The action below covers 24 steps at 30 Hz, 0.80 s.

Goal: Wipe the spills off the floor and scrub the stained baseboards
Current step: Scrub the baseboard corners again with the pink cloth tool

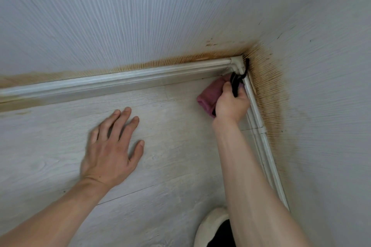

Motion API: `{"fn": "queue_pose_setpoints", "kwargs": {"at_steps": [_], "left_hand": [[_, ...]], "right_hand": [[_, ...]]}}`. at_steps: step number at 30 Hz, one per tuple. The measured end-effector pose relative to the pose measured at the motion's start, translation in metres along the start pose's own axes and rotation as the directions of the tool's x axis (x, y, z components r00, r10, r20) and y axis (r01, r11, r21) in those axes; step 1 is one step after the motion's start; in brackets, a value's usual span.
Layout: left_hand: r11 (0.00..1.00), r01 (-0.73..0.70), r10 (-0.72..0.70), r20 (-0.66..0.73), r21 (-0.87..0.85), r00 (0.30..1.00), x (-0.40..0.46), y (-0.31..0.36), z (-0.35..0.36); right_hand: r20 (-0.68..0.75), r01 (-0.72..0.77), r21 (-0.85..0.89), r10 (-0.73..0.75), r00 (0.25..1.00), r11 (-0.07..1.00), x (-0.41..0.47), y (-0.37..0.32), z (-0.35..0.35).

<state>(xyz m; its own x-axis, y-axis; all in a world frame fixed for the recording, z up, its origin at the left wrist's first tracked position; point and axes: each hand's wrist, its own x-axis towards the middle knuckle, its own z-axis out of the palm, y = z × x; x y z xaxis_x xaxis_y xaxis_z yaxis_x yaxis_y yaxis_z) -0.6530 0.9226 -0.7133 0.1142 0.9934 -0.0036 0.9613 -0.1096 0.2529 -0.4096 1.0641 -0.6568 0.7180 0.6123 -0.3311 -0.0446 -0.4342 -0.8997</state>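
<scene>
Head view: one camera only, looking down into a room corner where two white baseboards meet.
Right hand [230,104]: fingers curled round a pink cloth [208,96], pressing it against the floor by the corner joint [237,64]; black cord [235,82] is also caught in this grip and runs up behind the corner piece.
Left hand [111,146]: released, fingers spread and straight, hovering at or resting flat on the pale floor [170,146] — I cannot tell which; it holds nothing.
Back baseboard [120,80]: white along the top, a brownish smear on its far-left stretch.
Side baseboard [261,132]: runs toward the person's shoe [212,224], with a seam partway along.
Stains: orange-brown marks [275,90] spread on the ribbed wall just above both boards, heaviest at the corner.
Risk, cord: scrubbing with the cord bunched in the fist could tug it loose from behind the joint, or it could keep the cloth off the groove.
Risk, smearing: a damp cloth dragged upward might spread the brown onto the textured wall, where it would lodge in the ribs.
Risk, missed spots: the arm blocks the line of sight along the side board, so grime there could be overlooked.
</scene>
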Motion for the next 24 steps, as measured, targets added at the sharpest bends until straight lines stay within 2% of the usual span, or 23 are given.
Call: {"fn": "queue_pose_setpoints", "kwargs": {"at_steps": [5, 9, 11, 14, 16, 18, 20, 22, 24], "left_hand": [[1.000, -0.007, 0.007, 0.008, 0.010, 1.000, 0.001, -0.001, 0.000], [1.000, -0.002, 0.002, 0.003, 0.006, 1.000, 0.001, 0.000, 0.000], [1.000, 0.003, -0.003, 0.009, -0.001, 1.000, 0.001, -0.001, 0.000], [1.000, 0.005, -0.005, 0.018, -0.003, 1.000, 0.000, 0.000, 0.000], [1.000, 0.013, -0.013, 0.020, -0.004, 1.000, 0.000, -0.001, -0.001], [1.000, 0.007, -0.007, 0.028, -0.002, 1.000, 0.001, -0.001, 0.000], [1.000, 0.009, -0.009, 0.032, -0.006, 0.999, 0.001, 0.000, 0.000], [1.000, 0.009, -0.009, 0.029, -0.004, 1.000, 0.001, -0.001, -0.001], [1.000, 0.004, -0.004, 0.030, 0.001, 1.000, 0.001, -0.001, -0.001]], "right_hand": [[-0.018, -0.061, -0.121, 0.060, 0.998, 0.991, 0.014, -0.004, 0.014], [-0.076, -0.114, -0.073, 0.108, 0.991, 0.991, 0.017, -0.004, 0.043], [-0.020, -0.078, -0.137, 0.076, 0.997, 0.988, 0.012, -0.001, 0.042], [0.170, -0.025, -0.325, 0.085, 0.982, 0.946, 0.015, -0.005, 0.009], [0.192, 0.099, -0.426, -0.017, 0.981, 0.899, 0.016, -0.006, -0.018], [0.181, 0.304, -0.537, -0.244, 0.953, 0.787, 0.010, -0.005, -0.028], [0.231, 0.467, -0.601, -0.418, 0.879, 0.649, 0.006, -0.003, -0.019], [0.269, 0.538, -0.699, -0.523, 0.808, 0.471, 0.010, -0.001, -0.008], [0.381, 0.565, -0.789, -0.529, 0.759, 0.241, 0.017, 0.006, -0.003]]}}
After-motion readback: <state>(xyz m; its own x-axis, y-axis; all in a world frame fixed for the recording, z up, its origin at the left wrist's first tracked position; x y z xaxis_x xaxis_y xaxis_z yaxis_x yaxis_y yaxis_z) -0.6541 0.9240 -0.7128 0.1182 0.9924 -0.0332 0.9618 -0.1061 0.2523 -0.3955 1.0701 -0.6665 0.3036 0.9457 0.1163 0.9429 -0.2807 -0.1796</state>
